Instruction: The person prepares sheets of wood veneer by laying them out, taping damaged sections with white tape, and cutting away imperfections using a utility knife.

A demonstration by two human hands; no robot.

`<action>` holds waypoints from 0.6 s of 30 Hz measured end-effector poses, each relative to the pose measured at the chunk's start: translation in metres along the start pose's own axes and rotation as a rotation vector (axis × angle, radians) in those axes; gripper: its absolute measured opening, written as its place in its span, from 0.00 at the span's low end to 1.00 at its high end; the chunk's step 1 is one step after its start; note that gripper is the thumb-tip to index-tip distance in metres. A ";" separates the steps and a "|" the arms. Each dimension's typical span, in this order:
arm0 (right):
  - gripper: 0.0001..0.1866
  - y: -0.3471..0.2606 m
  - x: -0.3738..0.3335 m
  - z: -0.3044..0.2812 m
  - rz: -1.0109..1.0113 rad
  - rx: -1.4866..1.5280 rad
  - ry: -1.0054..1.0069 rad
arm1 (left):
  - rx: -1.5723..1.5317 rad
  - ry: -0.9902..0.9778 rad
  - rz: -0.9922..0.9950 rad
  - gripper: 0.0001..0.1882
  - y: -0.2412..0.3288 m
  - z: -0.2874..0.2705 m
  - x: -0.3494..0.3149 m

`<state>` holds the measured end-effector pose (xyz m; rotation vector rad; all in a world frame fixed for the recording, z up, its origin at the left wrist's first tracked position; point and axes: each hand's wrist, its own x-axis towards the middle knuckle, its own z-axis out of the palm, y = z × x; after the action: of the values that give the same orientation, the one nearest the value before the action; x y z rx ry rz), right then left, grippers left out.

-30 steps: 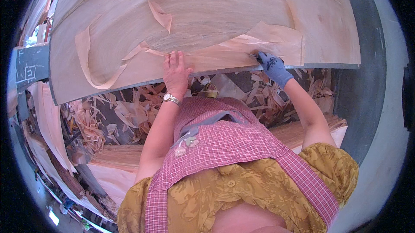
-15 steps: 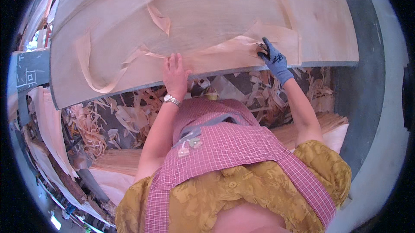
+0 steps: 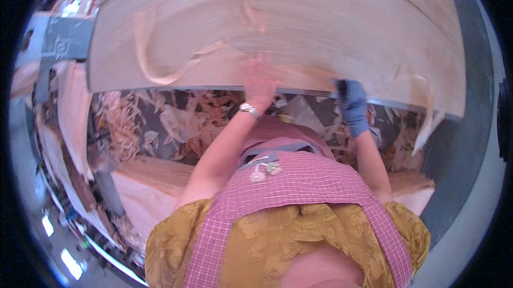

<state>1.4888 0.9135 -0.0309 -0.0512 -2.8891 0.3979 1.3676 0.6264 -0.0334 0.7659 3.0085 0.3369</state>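
Observation:
Spread flat before me is a broad, pale sheet of wood veneer (image 3: 342, 31) whose near edge faces my body. My left hand (image 3: 260, 82), bare and with a metal watch at the wrist, presses on that edge with its fingers stretched forward, slightly blurred. At the same edge, further right, my right hand (image 3: 352, 103) wears a blue glove with dark fingertips; motion smears its fingers, and whether they grip anything is unclear. A curled thin veneer strip (image 3: 141, 47) lies on the sheet at left. Another torn strip (image 3: 427, 122) hangs over the edge at right.
Under the near edge lie many wood shavings and scraps (image 3: 123, 127). A stack of veneer sheets (image 3: 144, 181) sits low beside my body, partly hidden by it. Grey metal framing (image 3: 67, 36) stands at far left, and a grey surface (image 3: 454, 159) borders the right.
The gloved right hand has come off the sheet's top toward me. The loose veneer by it has shifted, and a strip now dangles at right. My left hand stays flat; the whole view has shifted.

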 end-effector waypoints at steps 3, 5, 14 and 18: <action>0.11 -0.069 0.035 0.066 0.023 0.067 0.063 | -0.228 0.026 0.015 0.41 -0.013 -0.006 0.004; 0.13 -0.073 0.040 0.092 0.080 -0.117 0.091 | -0.249 0.064 0.074 0.36 -0.043 -0.015 0.004; 0.20 -0.058 0.031 0.110 0.069 -0.143 0.077 | 0.295 0.164 -0.029 0.11 -0.177 -0.031 0.055; 0.19 -0.055 0.028 0.114 0.091 -0.131 0.053 | 0.065 0.207 -0.068 0.04 -0.205 -0.044 0.063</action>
<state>1.4353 0.8322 -0.1163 -0.2117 -2.8633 0.2185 1.2125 0.4715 -0.0317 0.6695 3.2450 0.3385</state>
